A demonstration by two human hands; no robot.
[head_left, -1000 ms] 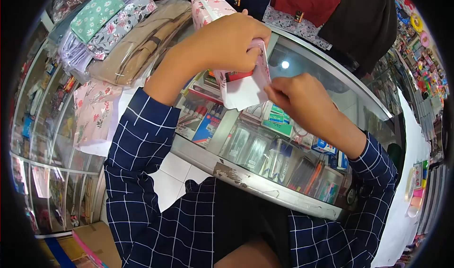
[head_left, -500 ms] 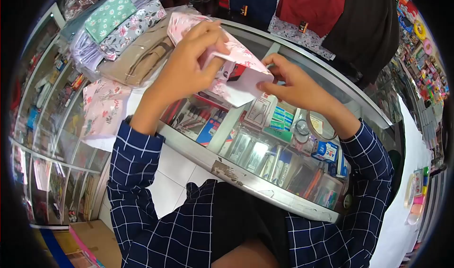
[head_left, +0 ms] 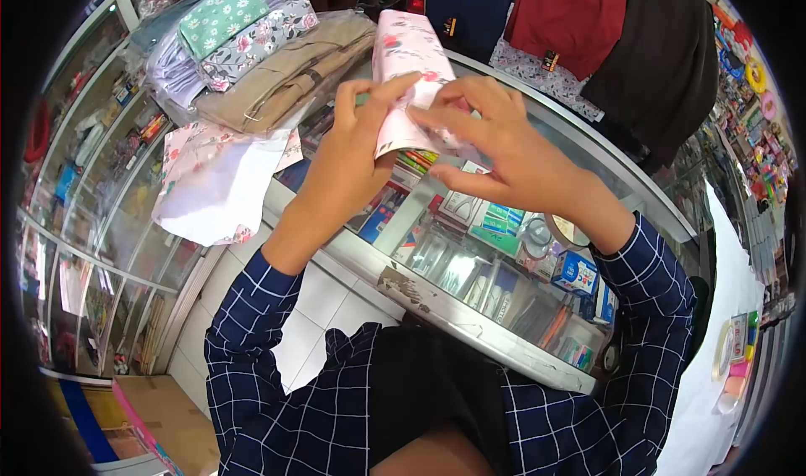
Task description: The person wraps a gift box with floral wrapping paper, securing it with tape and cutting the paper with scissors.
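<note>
A box-shaped package in pink floral wrapping paper [head_left: 413,46] is tilted over the glass counter, its near end unsealed. Colourful edges show at that lower opening; I cannot make out what is inside. My left hand [head_left: 357,136] grips the package's left side, with the thumb across the front of the paper. On the right, my right hand [head_left: 512,149] has its fingers apart, slightly blurred. Its index finger reaches onto the paper, while the thumb hangs free below the opening. A loose sheet of the same floral paper [head_left: 222,182], white side partly up, lies to the left.
Under my hands runs a glass display counter [head_left: 478,329] with pens and small boxes inside. Bagged folded clothes [head_left: 269,90] are piled at the back left. Dark trousers [head_left: 659,65] and a red garment [head_left: 567,27] lie along the far edge. A cardboard box [head_left: 168,417] stands lower left.
The package has turned more upright, its open end now towards me. My left hand has moved lower, onto its left side. My right hand has shifted left, from the paper's edge to the package's front.
</note>
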